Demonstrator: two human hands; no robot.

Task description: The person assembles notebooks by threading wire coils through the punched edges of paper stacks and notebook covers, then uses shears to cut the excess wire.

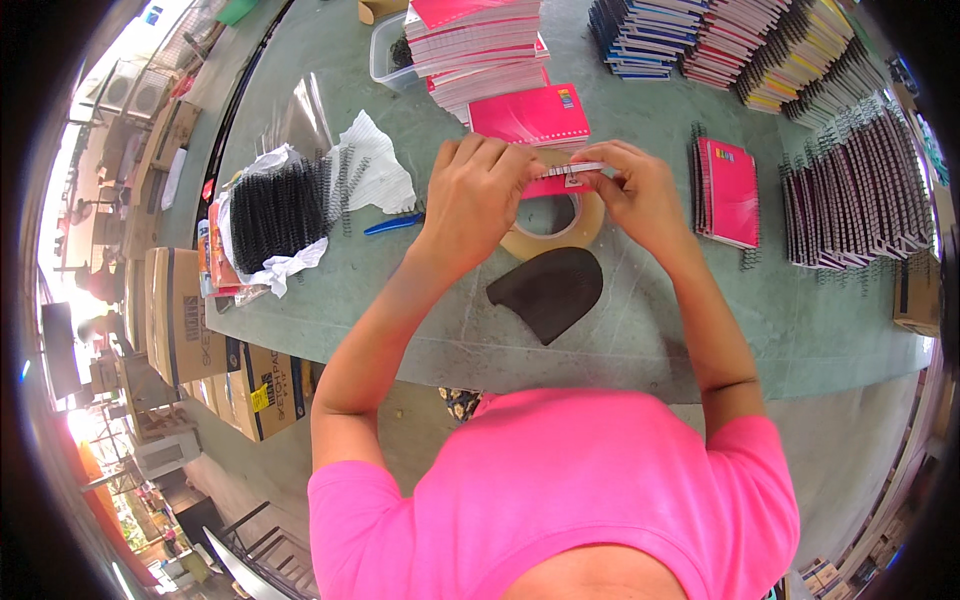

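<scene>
Holds a thin notebook between the left hand and the right hand, over a green table. Pinches the left end between left thumb and fingers, the right end between right thumb and fingers, hands apart by little more than that edge. Lines up its long visible edge crosswise, from hand to hand, nearly edge-on to the camera. Reaches it from both sides alike, without a nearer hand. Cannot tell, past the fingertips, the presence of a coil along that edge.

Shows a tape roll just below the hands, partly hidden by the notebook, and a black piece nearer the body, flat on the table. Has a pink stack beyond the hands, with a loose pink cover just past the fingertips.

To the left of the left hand, shows a blue tool, then black coils heaped on white wrapping. To the right of the right hand, shows coil-bound pink notebooks near the forearm, and farther right a long row of bound books.
</scene>
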